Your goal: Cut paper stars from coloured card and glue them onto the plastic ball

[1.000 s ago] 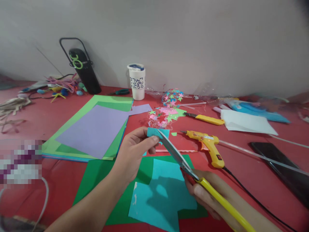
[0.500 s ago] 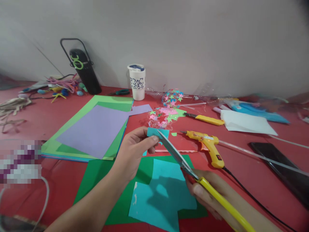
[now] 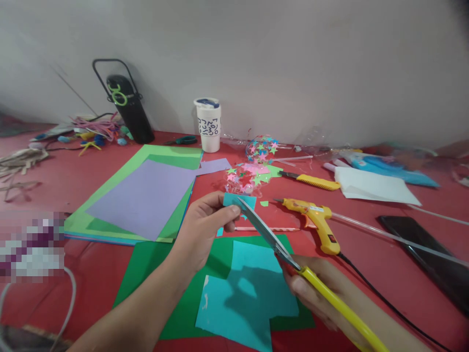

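Note:
My left hand [image 3: 205, 227] pinches a small piece of turquoise paper [image 3: 250, 201] between thumb and fingers. In my right hand [image 3: 311, 283] is a pair of scissors [image 3: 264, 232] with yellow handles. The blades point up and left, and their tips lie over the small paper close to my left thumb. Whether the blades are cutting into it I cannot tell. Below my hands a larger turquoise sheet [image 3: 252, 298], with a corner cut away, lies on a dark green sheet [image 3: 146, 274]. Shadows of my hands and the scissors fall on it.
Purple paper [image 3: 142, 195] tops green sheets on the left. To the right lie a yellow glue gun [image 3: 315, 220], a yellow cutter knife [image 3: 317, 182] and a black phone [image 3: 421, 254]. Star confetti [image 3: 245, 178], a white cup [image 3: 208, 124] and a black bottle [image 3: 132, 112] stand farther back.
Almost nothing differs. The scissor tips and the small turquoise paper stay in nearly the same place, with both hands holding their grip.

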`<state>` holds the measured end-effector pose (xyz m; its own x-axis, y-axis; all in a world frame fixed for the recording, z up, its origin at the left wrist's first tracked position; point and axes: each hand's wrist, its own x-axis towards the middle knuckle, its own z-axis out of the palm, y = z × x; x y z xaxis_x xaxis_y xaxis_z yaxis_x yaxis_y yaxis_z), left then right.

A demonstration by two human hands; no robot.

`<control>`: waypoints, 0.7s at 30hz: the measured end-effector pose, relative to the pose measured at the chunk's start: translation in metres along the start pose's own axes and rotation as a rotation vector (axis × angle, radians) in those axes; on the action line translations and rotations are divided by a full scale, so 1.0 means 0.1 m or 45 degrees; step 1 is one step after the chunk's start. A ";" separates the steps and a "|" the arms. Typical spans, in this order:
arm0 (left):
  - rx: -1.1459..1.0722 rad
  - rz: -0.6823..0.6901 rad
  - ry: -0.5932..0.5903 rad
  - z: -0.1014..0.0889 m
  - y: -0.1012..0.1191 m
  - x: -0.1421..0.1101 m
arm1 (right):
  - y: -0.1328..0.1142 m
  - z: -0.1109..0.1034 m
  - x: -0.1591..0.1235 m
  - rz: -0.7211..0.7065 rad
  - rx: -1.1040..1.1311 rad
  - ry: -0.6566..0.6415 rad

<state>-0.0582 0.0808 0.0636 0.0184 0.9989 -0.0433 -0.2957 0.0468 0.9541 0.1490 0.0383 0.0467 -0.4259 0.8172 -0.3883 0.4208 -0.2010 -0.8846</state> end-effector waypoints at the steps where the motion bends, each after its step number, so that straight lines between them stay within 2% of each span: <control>1: 0.002 0.000 0.002 0.00 0.00 0.00 | 0.00 0.01 0.00 0.008 0.004 0.015; 21: -0.022 -0.014 0.018 0.00 -0.01 0.01 | -0.03 -0.02 -0.01 -0.051 -0.096 0.063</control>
<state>-0.0577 0.0819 0.0628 0.0087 0.9983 -0.0579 -0.3120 0.0577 0.9483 0.1497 0.0393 0.0501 -0.4041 0.8499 -0.3382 0.4643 -0.1280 -0.8764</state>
